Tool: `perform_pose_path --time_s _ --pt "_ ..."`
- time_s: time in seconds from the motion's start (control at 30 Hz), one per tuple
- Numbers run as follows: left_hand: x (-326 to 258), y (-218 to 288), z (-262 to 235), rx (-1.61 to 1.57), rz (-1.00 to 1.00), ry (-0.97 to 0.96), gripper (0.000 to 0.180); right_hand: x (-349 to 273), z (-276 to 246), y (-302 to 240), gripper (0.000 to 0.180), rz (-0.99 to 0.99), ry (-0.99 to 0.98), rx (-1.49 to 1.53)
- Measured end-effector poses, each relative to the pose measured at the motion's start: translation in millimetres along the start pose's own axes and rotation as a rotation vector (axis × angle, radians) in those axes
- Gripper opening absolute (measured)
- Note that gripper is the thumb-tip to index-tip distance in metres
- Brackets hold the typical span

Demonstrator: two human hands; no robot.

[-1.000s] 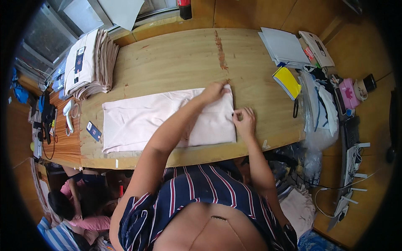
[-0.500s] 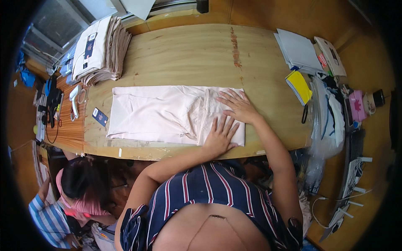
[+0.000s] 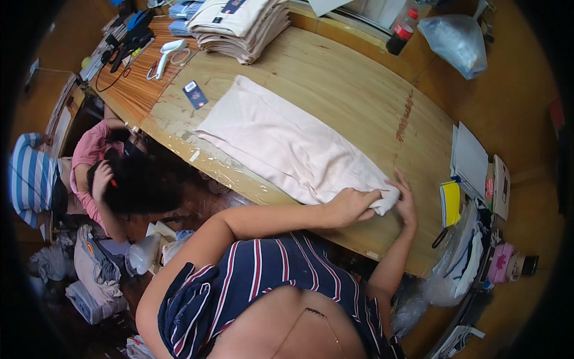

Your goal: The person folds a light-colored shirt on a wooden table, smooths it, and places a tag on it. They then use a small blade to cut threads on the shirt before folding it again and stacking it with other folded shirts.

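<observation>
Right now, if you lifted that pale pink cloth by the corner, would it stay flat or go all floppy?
Probably floppy: the pale pink cloth bunches where the left hand grips its end, with the right hand beside it. It looks thin and flat on the wooden table, so likely light. The smooth wood might let it slide.

Left grip point(image 3: 350, 206): arm bent across the body, fingers curled shut, knuckles up. Right grip point(image 3: 406, 200): just beside it, forearm upright, fingers extended flat, palm down.
</observation>
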State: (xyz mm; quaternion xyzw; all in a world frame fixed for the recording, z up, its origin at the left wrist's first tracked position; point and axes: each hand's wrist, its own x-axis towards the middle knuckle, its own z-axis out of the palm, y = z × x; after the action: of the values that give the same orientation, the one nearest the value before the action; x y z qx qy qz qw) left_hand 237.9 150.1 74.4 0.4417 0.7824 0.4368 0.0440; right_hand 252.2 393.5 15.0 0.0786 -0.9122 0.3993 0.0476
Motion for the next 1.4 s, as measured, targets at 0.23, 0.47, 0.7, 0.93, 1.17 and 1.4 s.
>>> perform_pose_path --time_s 0.23,0.47,0.7,0.93,1.17,1.4 --pt "-39.7 18.1 -53.3 -0.88 -0.268 0.568 0.013 52.8 -48.2 -77.8 0.018 -0.065 0.26 0.769" --pt "-115.6 -96.1 -63.0 -0.863 -0.878 1.103 0.03 198.7 123.4 -39.1 0.037 0.187 -0.209 0.193" --pt "-88.7 -128.1 -76.6 -0.726 -0.833 0.832 0.037 198.6 109.5 -8.7 0.033 0.418 -0.028 0.123" --pt "27.9 -190.5 -97.2 0.194 -0.474 0.511 0.037 149.3 54.3 26.9 0.023 0.486 0.468 0.366" --pt "-37.4 -127.4 -63.3 0.68 -0.051 0.016 0.043 -19.9 73.4 -44.0 0.033 0.647 0.444 0.556" --pt "-39.3 -86.5 -41.2 0.287 -0.237 0.143 0.019 -16.4 115.7 -100.0 0.044 0.561 0.432 0.487"
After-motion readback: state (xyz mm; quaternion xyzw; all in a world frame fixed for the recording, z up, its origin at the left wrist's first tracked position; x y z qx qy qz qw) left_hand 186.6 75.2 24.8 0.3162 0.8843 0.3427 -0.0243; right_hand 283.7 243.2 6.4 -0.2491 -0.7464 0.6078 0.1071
